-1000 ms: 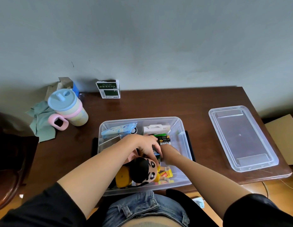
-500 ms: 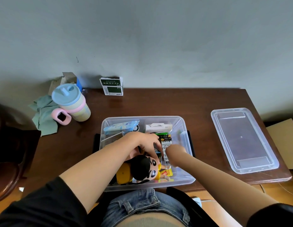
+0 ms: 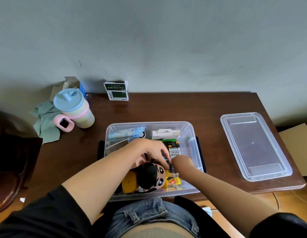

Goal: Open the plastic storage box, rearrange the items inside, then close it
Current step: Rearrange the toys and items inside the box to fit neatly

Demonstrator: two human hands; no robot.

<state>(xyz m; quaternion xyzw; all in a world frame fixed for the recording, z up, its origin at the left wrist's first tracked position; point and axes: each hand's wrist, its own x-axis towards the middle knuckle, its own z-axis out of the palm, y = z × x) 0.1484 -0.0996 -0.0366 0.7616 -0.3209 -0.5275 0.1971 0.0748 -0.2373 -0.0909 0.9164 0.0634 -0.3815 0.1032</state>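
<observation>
Since a second ago: right hand point(image 3: 181, 162) pulled back from the middle of the clear plastic storage box point(image 3: 192, 133) toward its right side, now a knuckled lump just right of the row of batteries point(image 3: 174, 149); fingers tucked under and out of view, so cannot tell whether anything is held. Left hand point(image 3: 150, 150) barely shifted, arched over the centre of the box, fingertips curled down onto something small and dark beside the black-haired cartoon doll in yellow point(image 3: 153, 176); what exactly is pinched stays hidden.

Box open at the near edge of the dark wooden bench point(image 3: 166, 109), its clear lid point(image 3: 254, 145) lying flat well apart to the right. Inside, at the far wall: a blue soft wipes packet point(image 3: 127, 133) and a white carton point(image 3: 165, 133).

Likely handling: box thin-walled, light, a little flexible, smooth enough to slide; best steadied by the rim or the side-latch areas. Batteries dense, round, prone to rolling, so better pinched across the body or moved as a pack. Doll light but top-heavy, easiest taken round the head. Wipes packet soft and yielding. Lid stiff enough to lift by an edge.
</observation>
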